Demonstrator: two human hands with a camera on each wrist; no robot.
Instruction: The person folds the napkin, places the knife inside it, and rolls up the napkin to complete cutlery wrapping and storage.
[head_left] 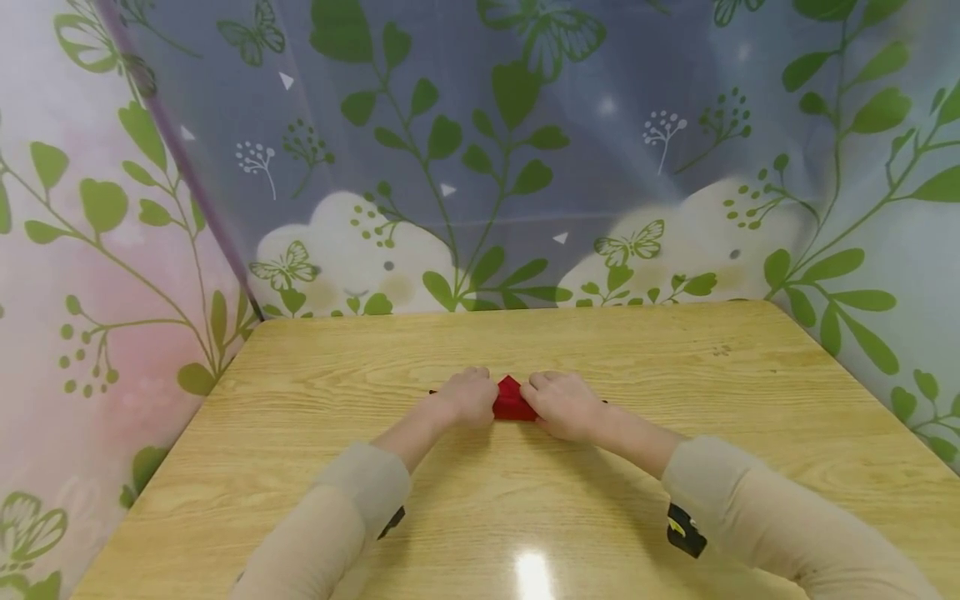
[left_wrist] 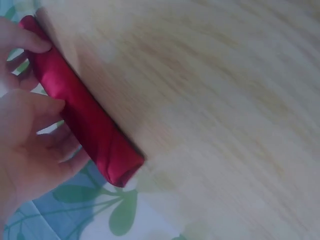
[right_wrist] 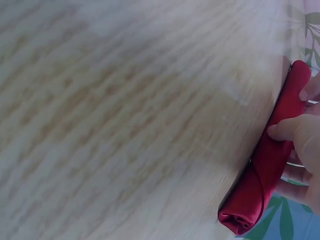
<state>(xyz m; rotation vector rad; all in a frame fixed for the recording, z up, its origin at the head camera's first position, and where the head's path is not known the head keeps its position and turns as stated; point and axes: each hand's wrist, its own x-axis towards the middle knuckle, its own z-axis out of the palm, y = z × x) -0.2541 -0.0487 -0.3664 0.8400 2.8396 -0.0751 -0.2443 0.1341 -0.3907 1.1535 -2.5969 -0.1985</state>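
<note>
A shiny red cloth (head_left: 512, 407), rolled into a tube, lies across the wooden table between both hands. A pointed corner of it sticks up at the back in the head view. My left hand (head_left: 471, 395) holds the left part, thumb on the near side and fingers behind the roll (left_wrist: 92, 122). The right part is held the same way by my right hand (head_left: 564, 405). In the right wrist view the end of the rolled cloth (right_wrist: 267, 157) shows its wound layers. The hands cover most of the roll in the head view.
The wooden table (head_left: 510, 508) reaches back to a patterned curtain (head_left: 420, 167) with leaves and butterflies. More of this fabric hangs at the left and right sides. A dark wrist device (head_left: 684, 531) shows under the right sleeve.
</note>
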